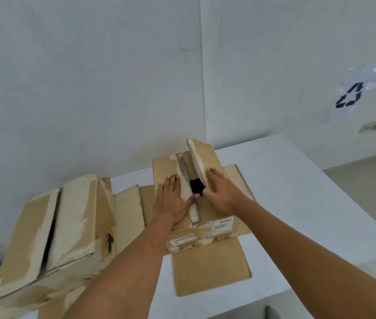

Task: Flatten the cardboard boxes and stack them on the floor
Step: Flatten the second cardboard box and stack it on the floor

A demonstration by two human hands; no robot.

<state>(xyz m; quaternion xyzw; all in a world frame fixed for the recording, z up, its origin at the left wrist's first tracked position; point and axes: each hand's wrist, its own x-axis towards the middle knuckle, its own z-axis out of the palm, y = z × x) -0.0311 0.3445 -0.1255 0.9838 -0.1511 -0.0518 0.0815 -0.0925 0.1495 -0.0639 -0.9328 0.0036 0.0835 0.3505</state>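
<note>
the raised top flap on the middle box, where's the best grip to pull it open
Grip the raised flap along its free inner edge, coming from the center seam over the dark gap. That edge is already lifted, so fingers can hook beneath it, as the right hand does. The left hand presses the other flap flat.

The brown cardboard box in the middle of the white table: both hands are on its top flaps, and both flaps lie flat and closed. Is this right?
Not quite. In the head view, both hands are on the brown cardboard box on the white table, but only the left flap lies flat; the right flap is lifted.
</note>
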